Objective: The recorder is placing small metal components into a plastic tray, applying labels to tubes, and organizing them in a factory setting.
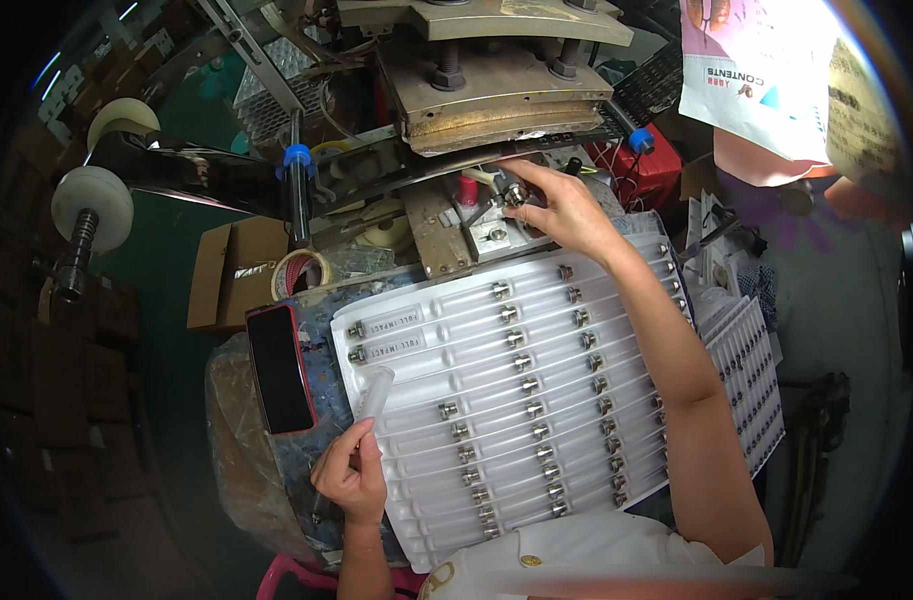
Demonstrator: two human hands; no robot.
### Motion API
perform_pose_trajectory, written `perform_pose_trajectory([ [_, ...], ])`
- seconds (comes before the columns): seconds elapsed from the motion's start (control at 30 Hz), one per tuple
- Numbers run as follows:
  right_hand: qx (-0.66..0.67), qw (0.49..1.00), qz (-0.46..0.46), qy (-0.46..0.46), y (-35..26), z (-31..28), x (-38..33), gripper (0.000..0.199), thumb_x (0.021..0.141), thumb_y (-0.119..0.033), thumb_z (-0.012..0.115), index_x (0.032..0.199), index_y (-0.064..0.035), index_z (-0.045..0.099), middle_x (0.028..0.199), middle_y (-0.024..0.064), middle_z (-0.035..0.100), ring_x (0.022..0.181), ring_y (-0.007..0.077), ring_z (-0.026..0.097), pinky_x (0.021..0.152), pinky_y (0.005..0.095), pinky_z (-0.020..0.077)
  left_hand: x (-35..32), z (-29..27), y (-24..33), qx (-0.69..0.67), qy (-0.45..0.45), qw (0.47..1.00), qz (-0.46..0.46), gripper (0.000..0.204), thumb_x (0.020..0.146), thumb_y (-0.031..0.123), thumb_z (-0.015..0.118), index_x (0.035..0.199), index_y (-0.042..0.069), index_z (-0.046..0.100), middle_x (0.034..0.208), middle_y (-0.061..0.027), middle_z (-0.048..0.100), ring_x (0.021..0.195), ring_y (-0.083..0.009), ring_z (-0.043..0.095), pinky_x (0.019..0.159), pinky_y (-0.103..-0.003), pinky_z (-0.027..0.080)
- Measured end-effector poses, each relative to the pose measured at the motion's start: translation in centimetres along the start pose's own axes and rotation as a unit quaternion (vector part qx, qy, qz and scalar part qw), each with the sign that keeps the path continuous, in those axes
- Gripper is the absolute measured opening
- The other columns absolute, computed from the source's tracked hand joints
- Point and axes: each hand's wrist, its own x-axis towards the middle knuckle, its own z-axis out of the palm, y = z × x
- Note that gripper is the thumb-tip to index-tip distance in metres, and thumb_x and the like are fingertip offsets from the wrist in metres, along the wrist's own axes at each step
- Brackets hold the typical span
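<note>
Metal press machine [497, 90], top centre, w/ blue-knobbed rods either side. White plastic tray [427, 330] on counter below it, approx. central, w/ rows of clear tubes w/ metal caps. Red-cased phone [280, 367] just left of tray. Right hand [562, 210] at small fixture under press, grip pinched on metal cap piece [517, 194]. Left hand [352, 470] at tray's lower-left edge, grip closed round clear plastic tube [374, 393], tilted upright.
</note>
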Motion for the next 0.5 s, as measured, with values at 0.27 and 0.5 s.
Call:
perform_pose_trajectory([
  [0.27, -0.091, 0.994, 0.043, 0.031, -0.6, -1.7, -1.8, 0.054, 0.079, -0.019, 0.073, 0.128, -0.0083, 0.054, 0.102, 0.0169, 0.065, 0.093, 0.0329, 0.063, 0.080, 0.0425, 0.0489, 1.2, -1.1, 0.0, -0.086, -0.049, 0.991, -0.086, 0.039, 0.095, 0.010, 0.053, 0.133, -0.001, 0.047, 0.079, -0.0061, 0.065, 0.066, -0.0076, 0.059, 0.058, -0.019, 0.042],
  [0.5, -0.014, 0.979, -0.186, -0.079, -6.5, 1.7, -9.1, 0.041, 0.077, -0.010, 0.072, 0.116, -0.0055, 0.061, 0.091, 0.0115, 0.065, 0.084, 0.0262, 0.063, 0.075, 0.0364, 0.0524, 4.9, -1.6, -1.8, -0.065, -0.170, 0.983, -0.021, 0.028, 0.084, 0.000, 0.066, 0.111, 0.004, 0.067, 0.095, -0.0060, 0.064, 0.078, -0.0120, 0.060, 0.063, -0.022, 0.047],
])
